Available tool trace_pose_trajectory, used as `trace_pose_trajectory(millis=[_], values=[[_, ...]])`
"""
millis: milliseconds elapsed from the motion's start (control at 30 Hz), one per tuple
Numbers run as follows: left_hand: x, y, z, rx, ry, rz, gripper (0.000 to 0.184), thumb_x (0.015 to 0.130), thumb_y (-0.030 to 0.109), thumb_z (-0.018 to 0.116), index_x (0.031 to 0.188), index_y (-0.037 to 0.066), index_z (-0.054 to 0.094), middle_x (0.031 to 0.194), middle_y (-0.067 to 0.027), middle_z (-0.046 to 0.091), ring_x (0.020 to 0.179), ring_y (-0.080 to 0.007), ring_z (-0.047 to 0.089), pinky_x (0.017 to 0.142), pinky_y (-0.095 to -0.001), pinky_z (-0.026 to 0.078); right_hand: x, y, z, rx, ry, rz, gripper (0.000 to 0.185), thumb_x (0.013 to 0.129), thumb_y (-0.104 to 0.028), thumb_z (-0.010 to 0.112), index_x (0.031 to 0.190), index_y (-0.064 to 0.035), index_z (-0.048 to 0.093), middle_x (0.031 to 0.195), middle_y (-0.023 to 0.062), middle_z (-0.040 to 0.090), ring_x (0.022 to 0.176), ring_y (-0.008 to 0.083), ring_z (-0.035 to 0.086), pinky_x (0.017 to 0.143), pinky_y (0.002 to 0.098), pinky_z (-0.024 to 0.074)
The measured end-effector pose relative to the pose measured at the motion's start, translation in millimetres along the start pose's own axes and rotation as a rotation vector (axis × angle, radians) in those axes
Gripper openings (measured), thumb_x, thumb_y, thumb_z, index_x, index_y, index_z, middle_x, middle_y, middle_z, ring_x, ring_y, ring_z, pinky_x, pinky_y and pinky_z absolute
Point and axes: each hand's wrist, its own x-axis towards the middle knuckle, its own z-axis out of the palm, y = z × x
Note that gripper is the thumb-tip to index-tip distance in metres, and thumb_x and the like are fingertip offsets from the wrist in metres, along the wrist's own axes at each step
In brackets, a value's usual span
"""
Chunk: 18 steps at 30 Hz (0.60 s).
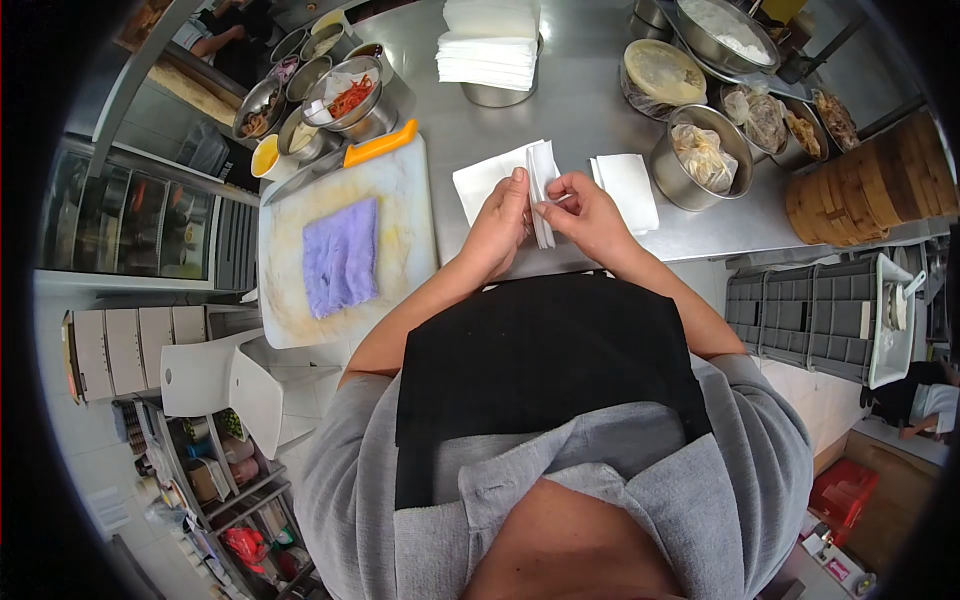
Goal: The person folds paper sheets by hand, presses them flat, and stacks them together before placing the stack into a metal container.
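Note:
My left hand (502, 218) grips an upright, thin stack of white paper napkins (542, 185) between thumb and fingers. At the stack's other side, my right hand (590, 213) has its thumb and index finger pinched at the paper edges. A flat white napkin pile (482, 180) lies on the steel counter behind my left hand. Just past the right hand rests a second folded pile (626, 188). Farther back, a tall pile of white napkins (487, 55) sits on top of a metal container (500, 96).
To the left, a cutting board (405, 240) holds a purple cloth (340, 255) and a yellow-handled knife (380, 143). Metal bowls of food (352, 98) stand behind it. On the right are a pot with a plastic bag (703, 160), bamboo steamers (860, 195) and grey crates (800, 318).

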Motion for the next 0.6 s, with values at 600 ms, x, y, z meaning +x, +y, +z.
trace_pose_trajectory(millis=[600], values=[[21, -11, -33, 0.264, 0.235, 0.242, 0.018, 0.092, 0.016, 0.064, 0.097, -0.001, 0.059, 0.082, -0.0049, 0.064, 0.07, -0.0084, 0.056, 0.065, -0.0256, 0.047, 22, 13, -14, -0.094, 0.061, -0.093, 0.016, 0.088, -0.015, 0.064, 0.095, -0.0005, 0.06, 0.076, 0.0042, 0.061, 0.067, 0.0108, 0.055, 0.062, 0.0272, 0.0459]])
